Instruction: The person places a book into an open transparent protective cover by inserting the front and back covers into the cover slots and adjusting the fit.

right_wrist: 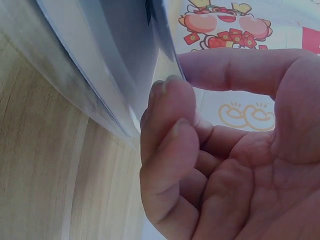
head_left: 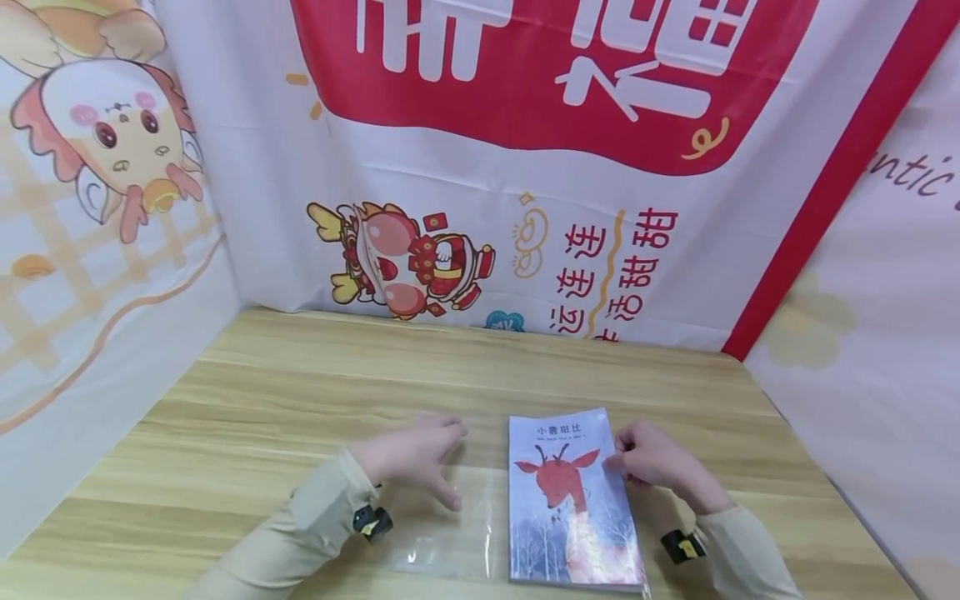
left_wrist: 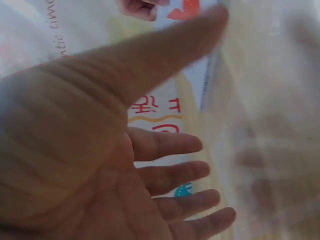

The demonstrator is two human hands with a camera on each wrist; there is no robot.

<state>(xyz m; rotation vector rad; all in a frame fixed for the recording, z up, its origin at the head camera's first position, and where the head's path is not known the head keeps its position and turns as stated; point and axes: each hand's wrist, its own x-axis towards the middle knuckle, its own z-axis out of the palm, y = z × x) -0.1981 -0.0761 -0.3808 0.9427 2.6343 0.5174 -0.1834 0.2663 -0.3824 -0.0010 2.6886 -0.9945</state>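
A thin book lies on the table with its cover up, showing a red deer on pale blue. My right hand pinches the cover's right edge between thumb and curled fingers; the right wrist view shows this cover lifted from the layers under it. A clear plastic sheet extends left from the book. Above it is my left hand, its fingers spread and holding nothing. The left wrist view shows that palm with straight fingers; whether they touch the plastic I cannot tell.
The wood-grain table ends at a printed cloth at the back. More printed cloth hangs on the left side and the right side. Dark bands sit on both wrists.
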